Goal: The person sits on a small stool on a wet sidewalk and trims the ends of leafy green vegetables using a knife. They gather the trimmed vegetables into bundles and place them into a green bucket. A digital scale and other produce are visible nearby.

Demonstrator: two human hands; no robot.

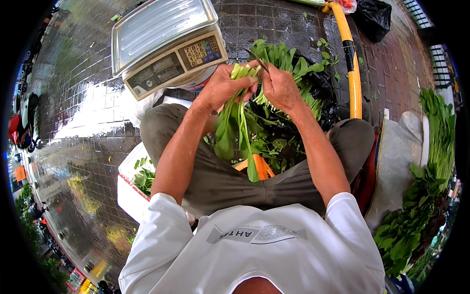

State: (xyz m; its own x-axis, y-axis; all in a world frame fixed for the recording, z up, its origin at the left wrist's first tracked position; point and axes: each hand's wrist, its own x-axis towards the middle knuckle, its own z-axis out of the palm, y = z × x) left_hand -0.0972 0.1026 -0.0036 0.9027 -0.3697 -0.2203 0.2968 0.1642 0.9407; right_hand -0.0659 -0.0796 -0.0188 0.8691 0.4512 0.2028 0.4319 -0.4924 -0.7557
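White glare (93, 110) shines on wet grey paving (68, 59).

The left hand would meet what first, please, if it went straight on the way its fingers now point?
The left hand, gripping leafy greens, would probably meet the right hand, which holds a thin blade, first, though depth is unclear.

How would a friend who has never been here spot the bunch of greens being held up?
Find the scale, the big box-shaped machine at upper left. Just to its right, the left hand grips the bunch. Unlike the heap to its right, this bunch is clasped in that hand, pale stem ends at the top and leaves hanging below.
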